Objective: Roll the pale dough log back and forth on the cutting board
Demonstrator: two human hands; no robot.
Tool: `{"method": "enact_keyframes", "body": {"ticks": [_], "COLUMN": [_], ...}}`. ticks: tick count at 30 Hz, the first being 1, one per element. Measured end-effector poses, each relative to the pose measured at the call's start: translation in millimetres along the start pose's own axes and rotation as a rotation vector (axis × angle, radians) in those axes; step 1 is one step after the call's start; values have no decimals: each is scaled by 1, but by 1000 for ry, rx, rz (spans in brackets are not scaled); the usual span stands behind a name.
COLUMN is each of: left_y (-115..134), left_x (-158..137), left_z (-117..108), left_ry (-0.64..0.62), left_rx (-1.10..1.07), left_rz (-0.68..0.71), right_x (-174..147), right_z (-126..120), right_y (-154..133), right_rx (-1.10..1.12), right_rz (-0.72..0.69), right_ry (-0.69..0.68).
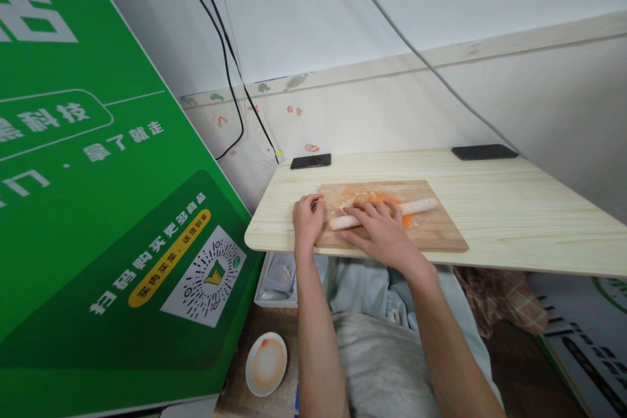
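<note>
A wooden cutting board [441, 235] lies near the table's front edge, dusted with white flecks. Across it rests a pale rolling pin [420, 207], slightly tilted, its right end higher in view. My right hand [379, 228] lies over the pin's middle, fingers over its far side and thumb towards me. Some flat orange stuff, perhaps dough [407, 219], shows beneath the pin and by my fingers. At the board's left edge, my left hand [308, 215] has its fingers curled together. Something small and dark shows between them, too hidden to name.
On the pale wooden table [529, 209] a black phone [311, 161] lies at the back left and a dark flat device [484, 152] at the back right. A green sign [122, 209] stands left. Below are a white dish [266, 364] and an open box [277, 304].
</note>
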State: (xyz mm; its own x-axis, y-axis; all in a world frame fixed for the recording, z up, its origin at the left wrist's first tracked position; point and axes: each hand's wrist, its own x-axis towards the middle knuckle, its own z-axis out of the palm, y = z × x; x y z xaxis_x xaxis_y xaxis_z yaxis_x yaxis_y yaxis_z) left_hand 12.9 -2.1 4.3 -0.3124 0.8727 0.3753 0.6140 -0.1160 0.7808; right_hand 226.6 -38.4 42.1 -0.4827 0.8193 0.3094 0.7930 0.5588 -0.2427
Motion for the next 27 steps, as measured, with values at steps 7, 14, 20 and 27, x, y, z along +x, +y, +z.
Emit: {"method": "enact_keyframes", "body": {"ticks": [7,14,20,27], "left_y": [-2,-4,-4,-4], "left_x": [1,0,1,1], "left_z": [0,1,1,1], "left_ry": [-2,-5,-5,-3], "left_rx": [-5,5,0,-11], "left_rz": [9,12,3,8], "right_x": [6,2,0,3], "right_z": [4,2,-3,-2], "right_y": [-5,-4,-3,-6], "right_rx": [-29,-8,7,-12], "right_rz": [30,30,25,37], "right_ry": [41,17,-33,-19]}}
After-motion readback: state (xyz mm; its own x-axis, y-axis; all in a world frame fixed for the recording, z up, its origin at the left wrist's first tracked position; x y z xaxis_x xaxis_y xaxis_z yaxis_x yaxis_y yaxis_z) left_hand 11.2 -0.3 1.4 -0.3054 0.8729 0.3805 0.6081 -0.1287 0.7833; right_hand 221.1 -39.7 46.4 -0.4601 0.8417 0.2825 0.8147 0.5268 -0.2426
